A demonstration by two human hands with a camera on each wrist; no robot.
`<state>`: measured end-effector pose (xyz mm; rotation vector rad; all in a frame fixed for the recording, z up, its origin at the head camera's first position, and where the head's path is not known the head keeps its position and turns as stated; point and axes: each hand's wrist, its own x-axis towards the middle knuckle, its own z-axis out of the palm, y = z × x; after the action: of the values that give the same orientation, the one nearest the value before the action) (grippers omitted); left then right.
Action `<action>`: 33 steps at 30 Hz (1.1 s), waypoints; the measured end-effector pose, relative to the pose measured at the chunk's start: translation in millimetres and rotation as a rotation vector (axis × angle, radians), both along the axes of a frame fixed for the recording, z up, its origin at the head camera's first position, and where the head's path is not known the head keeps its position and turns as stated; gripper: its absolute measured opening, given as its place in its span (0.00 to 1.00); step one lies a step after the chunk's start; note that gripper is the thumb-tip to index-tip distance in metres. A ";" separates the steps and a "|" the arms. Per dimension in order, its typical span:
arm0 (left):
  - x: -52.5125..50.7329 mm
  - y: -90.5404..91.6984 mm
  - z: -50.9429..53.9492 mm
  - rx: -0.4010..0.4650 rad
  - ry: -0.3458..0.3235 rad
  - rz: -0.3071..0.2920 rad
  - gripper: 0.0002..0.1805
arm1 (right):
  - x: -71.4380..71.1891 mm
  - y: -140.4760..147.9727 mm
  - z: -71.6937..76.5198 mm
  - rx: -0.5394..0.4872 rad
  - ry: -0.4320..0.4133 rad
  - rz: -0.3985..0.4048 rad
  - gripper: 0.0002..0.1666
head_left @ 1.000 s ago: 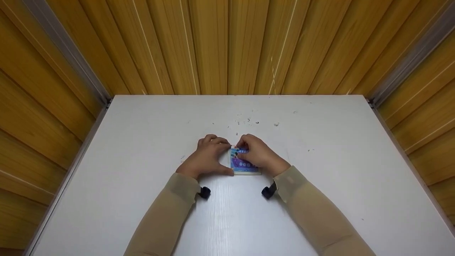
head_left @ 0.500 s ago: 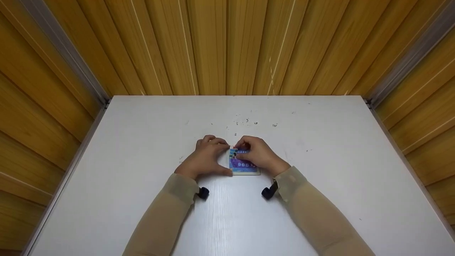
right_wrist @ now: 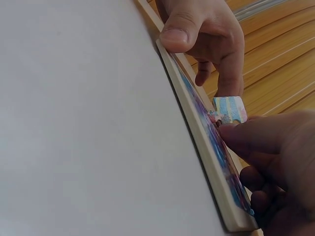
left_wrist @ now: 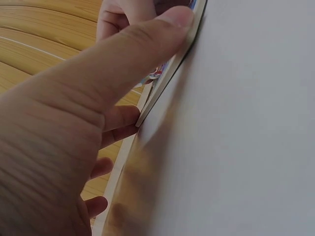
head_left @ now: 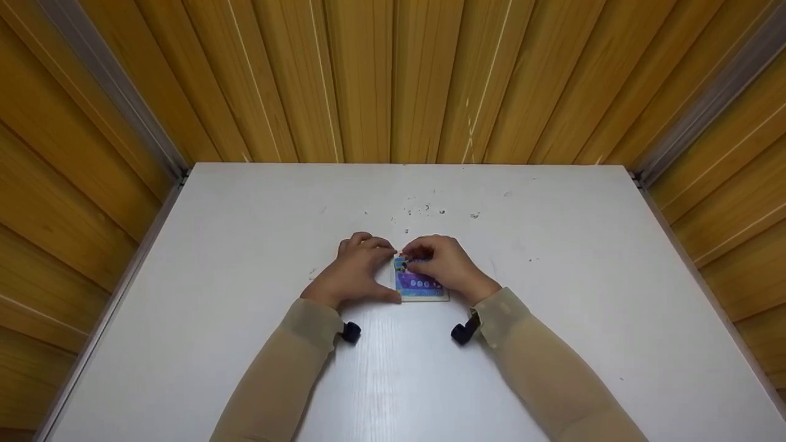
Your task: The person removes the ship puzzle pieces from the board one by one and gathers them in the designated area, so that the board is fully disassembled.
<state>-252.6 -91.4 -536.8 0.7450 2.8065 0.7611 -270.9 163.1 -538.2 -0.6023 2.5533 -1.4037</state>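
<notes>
Yellow-brown wood-grain panelling (head_left: 362,80): ribbed, behind the table and down both sides, well beyond the fingertips.
White rectangular table (head_left: 184,294): beneath both hands.
Grey metal rails (head_left: 116,80): at the panelling corners, well apart from the fingers.
Tan long sleeves (head_left: 276,374): one per forearm, slanting inward from the near side, behind the fingers.
Left hand (head_left: 353,270): palm side toward the board, thumb and forefinger spread wide, holding the board's left side between them; thumb at the near corner, forefinger at the far one, other fingers fanned beyond.
Right hand (head_left: 448,264): over the board's right half, hiding much of its far part; thumb and forefinger pinching a small piece, remaining fingers curled under.
Pale-edged square board (head_left: 424,291), picture in blue and purple: flat on the table, between the two hands' fingers.
Black wrist-worn devices (head_left: 351,333): one at each cuff, nearer the body than the fingers.
Light-blue-and-white striped flat puzzle piece (right_wrist: 229,108): at the right thumb tip, tilted up over the board.
Small dark marks (head_left: 427,209): on the tabletop, beyond the fingertips.
</notes>
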 end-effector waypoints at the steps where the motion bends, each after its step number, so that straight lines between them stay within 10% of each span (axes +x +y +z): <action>1: -0.1 -0.3 0.3 0.000 0.000 0.000 0.54 | -0.4 -0.3 0.0 0.001 0.000 -0.003 0.16; 33: 0.1 0.1 1.3 -0.009 0.017 -0.003 0.55 | -8.1 7.9 4.2 -0.216 -0.037 -0.201 0.19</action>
<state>-252.5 -91.2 -535.5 0.7582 2.8209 0.7449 -279.0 171.0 -534.0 -0.3519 2.5109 -1.7550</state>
